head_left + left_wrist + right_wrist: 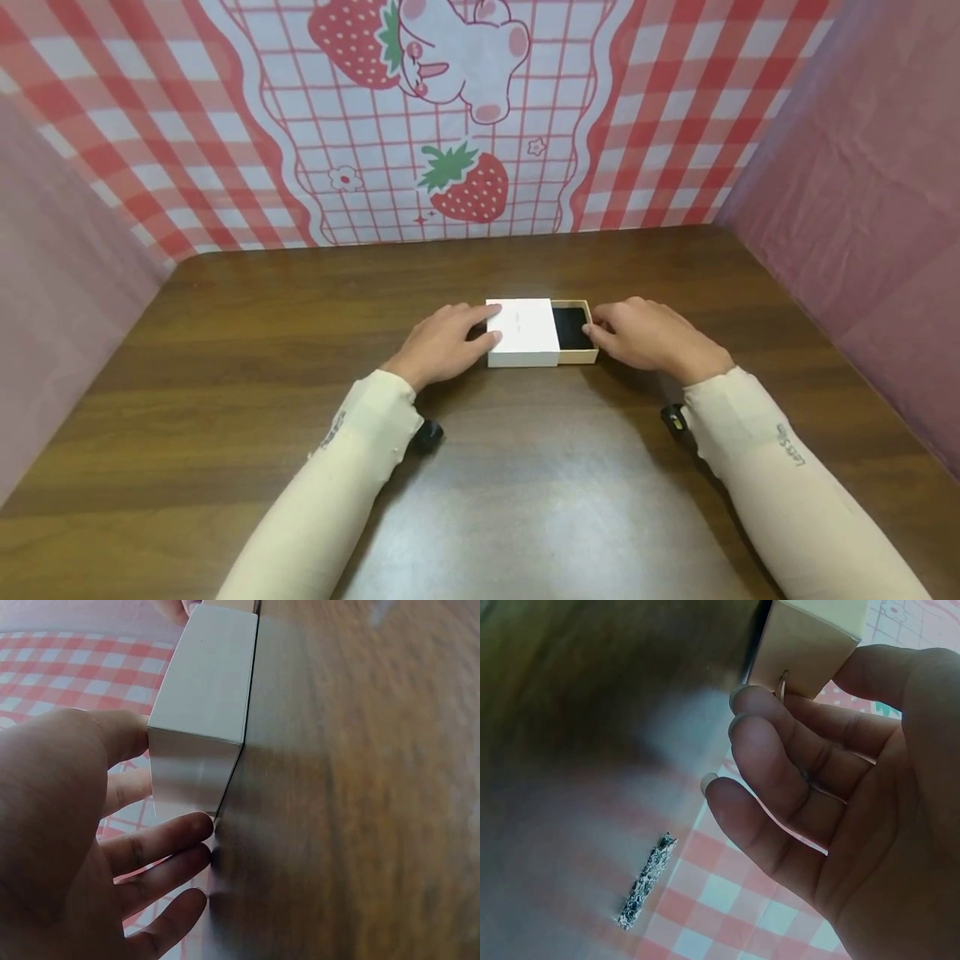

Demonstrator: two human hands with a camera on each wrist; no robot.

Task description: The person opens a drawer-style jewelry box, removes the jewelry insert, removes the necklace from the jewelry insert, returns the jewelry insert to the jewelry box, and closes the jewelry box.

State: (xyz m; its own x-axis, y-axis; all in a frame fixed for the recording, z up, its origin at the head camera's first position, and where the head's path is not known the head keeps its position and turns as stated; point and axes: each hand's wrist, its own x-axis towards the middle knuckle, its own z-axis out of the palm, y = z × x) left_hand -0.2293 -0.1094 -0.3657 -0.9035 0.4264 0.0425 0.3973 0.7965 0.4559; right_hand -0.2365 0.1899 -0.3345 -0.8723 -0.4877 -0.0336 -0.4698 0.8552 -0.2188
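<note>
A small white box [522, 332] lies on the table, its lettered outer sleeve around an inner drawer [577, 357] that stands partly out at the right. Something flat and black [572, 327] shows inside the drawer. My left hand [442, 343] rests thumb and forefinger on the top of the sleeve at its left end. In the left wrist view, its other fingers [161, 847] stretch loosely beside the box. My right hand [647, 333] pinches the drawer's right end wall. A thin pull tab [782, 686] sticks out of that wall, close to the fingertips.
A narrow black-and-white speckled strip [646, 881] appears on the table below the right hand in the right wrist view. The brown wood-grain table [247, 333] is backed by a red-checked strawberry cloth [667, 125], with pink cloth [862, 167] on both sides.
</note>
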